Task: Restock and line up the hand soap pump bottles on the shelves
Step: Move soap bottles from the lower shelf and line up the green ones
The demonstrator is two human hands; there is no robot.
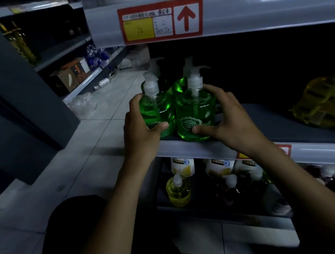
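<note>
The left hand is gripping the left front green soap bottle, with its fingers curling round the bottle's left side and its thumb pressing across the lower front. The right hand is gripping the right front green soap bottle, with its fingers wrapping over the right shoulder and its thumb lying just under the label.

Both bottles are standing upright, long axes vertical, touching side by side at the front edge of the middle shelf, near its left end. The right bottle's spout is pointing right. The left bottle's spout is too blurred to tell.

Further back on the middle shelf, the rear left bottle and the rear right bottle are standing upright directly behind the front pair. Toward the middle shelf's right end, a large yellow bottle is lying tilted.

Above the middle shelf, a price tag with a red arrow is showing on the upper rail. Below the middle shelf, a yellow pump bottle is standing upright beneath white lemon-printed packs.
</note>
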